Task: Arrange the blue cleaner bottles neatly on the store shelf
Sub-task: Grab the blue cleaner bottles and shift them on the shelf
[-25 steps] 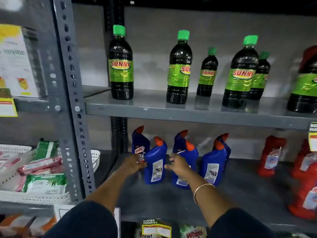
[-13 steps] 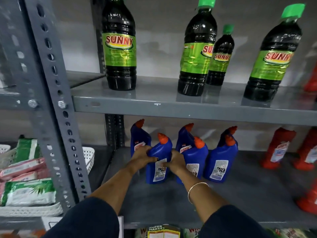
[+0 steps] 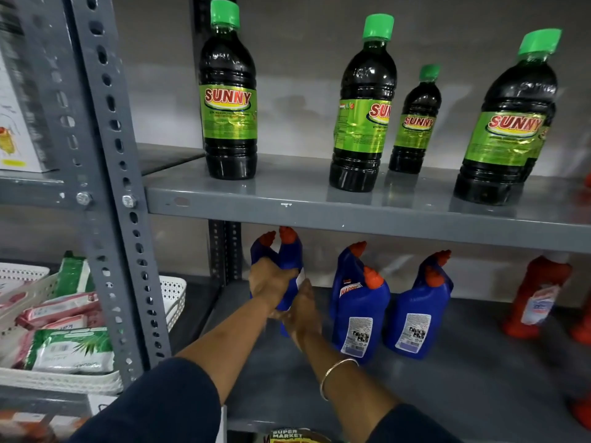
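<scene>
Several blue cleaner bottles with orange caps stand on the lower grey shelf (image 3: 447,388). My left hand (image 3: 270,284) is wrapped around the neck side of a blue bottle (image 3: 291,260) at the left. My right hand (image 3: 302,310) grips the same bottle lower down, at its base. Another blue bottle (image 3: 260,251) stands just behind it, mostly hidden. To the right, a front blue bottle (image 3: 361,318) hides part of one behind it, and a further pair (image 3: 419,314) stands beside them.
Dark green-capped Sunny bottles (image 3: 228,100) line the upper shelf (image 3: 319,209). Red bottles (image 3: 537,295) stand at the right of the lower shelf. A slotted grey upright (image 3: 112,187) rises on the left, with a white basket (image 3: 172,298) of packets beyond it.
Both hands have shifted the front left blue bottle leftward and back, next to the rear left bottle. The view has moved closer and slightly right.
</scene>
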A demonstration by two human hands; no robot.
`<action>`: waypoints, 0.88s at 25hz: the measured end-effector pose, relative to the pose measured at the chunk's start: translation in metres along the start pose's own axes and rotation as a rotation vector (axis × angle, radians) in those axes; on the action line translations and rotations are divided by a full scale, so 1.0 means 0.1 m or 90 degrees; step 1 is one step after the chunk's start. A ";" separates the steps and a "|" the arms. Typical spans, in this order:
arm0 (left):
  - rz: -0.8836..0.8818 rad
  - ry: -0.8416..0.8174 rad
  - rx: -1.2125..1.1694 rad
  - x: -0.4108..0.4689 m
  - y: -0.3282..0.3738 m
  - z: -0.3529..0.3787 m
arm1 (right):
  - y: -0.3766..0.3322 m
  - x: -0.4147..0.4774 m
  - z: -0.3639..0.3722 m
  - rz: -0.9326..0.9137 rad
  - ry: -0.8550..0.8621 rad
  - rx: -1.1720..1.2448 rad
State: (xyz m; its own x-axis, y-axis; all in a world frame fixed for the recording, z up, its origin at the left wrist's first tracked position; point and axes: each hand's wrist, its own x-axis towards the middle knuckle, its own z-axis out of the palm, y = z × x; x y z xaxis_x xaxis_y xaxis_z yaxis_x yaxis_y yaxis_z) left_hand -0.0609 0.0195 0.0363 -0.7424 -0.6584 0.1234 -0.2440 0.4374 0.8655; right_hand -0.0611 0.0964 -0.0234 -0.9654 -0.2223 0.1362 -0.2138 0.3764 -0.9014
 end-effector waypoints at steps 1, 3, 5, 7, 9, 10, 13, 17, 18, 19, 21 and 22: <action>0.004 -0.010 -0.012 -0.01 0.04 0.01 | -0.01 -0.01 0.02 -0.005 0.043 -0.002; 0.024 -0.072 -0.027 0.00 0.09 -0.03 | 0.00 0.03 0.01 0.029 0.058 0.021; 0.011 -0.168 -0.104 0.05 0.02 -0.13 | 0.03 0.08 -0.05 0.083 0.009 0.094; -0.015 -0.236 -0.244 0.11 -0.13 -0.27 | 0.09 0.13 -0.14 0.084 -0.047 0.119; -0.011 -0.324 -0.322 0.19 -0.34 -0.38 | 0.14 0.16 -0.24 0.074 -0.130 0.132; 0.000 -0.372 -0.330 0.21 -0.44 -0.41 | 0.15 0.16 -0.28 0.076 -0.177 0.140; 0.025 -0.403 -0.298 0.22 -0.55 -0.40 | 0.20 0.17 -0.34 0.076 -0.244 0.133; 0.099 -0.289 -0.159 0.19 -0.57 -0.28 | 0.30 0.19 -0.29 0.067 -0.219 0.115; 0.104 -0.270 -0.134 0.19 -0.59 -0.26 | 0.31 0.20 -0.28 0.065 -0.212 0.096; 0.104 -0.256 -0.116 0.19 -0.60 -0.24 | 0.32 0.21 -0.28 0.062 -0.207 0.074; 0.109 -0.246 -0.083 0.19 -0.63 -0.22 | 0.35 0.22 -0.25 0.059 -0.202 0.035; 0.114 -0.244 -0.065 0.20 -0.64 -0.22 | 0.36 0.23 -0.24 0.059 -0.199 0.021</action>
State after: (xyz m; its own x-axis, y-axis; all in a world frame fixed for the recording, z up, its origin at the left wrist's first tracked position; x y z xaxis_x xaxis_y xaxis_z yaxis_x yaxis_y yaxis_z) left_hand -0.0462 -0.0347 -0.0063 -0.9501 -0.2941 0.1037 -0.0414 0.4486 0.8928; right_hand -0.0944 0.1263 -0.0432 -0.8870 -0.4557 -0.0744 -0.1178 0.3791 -0.9178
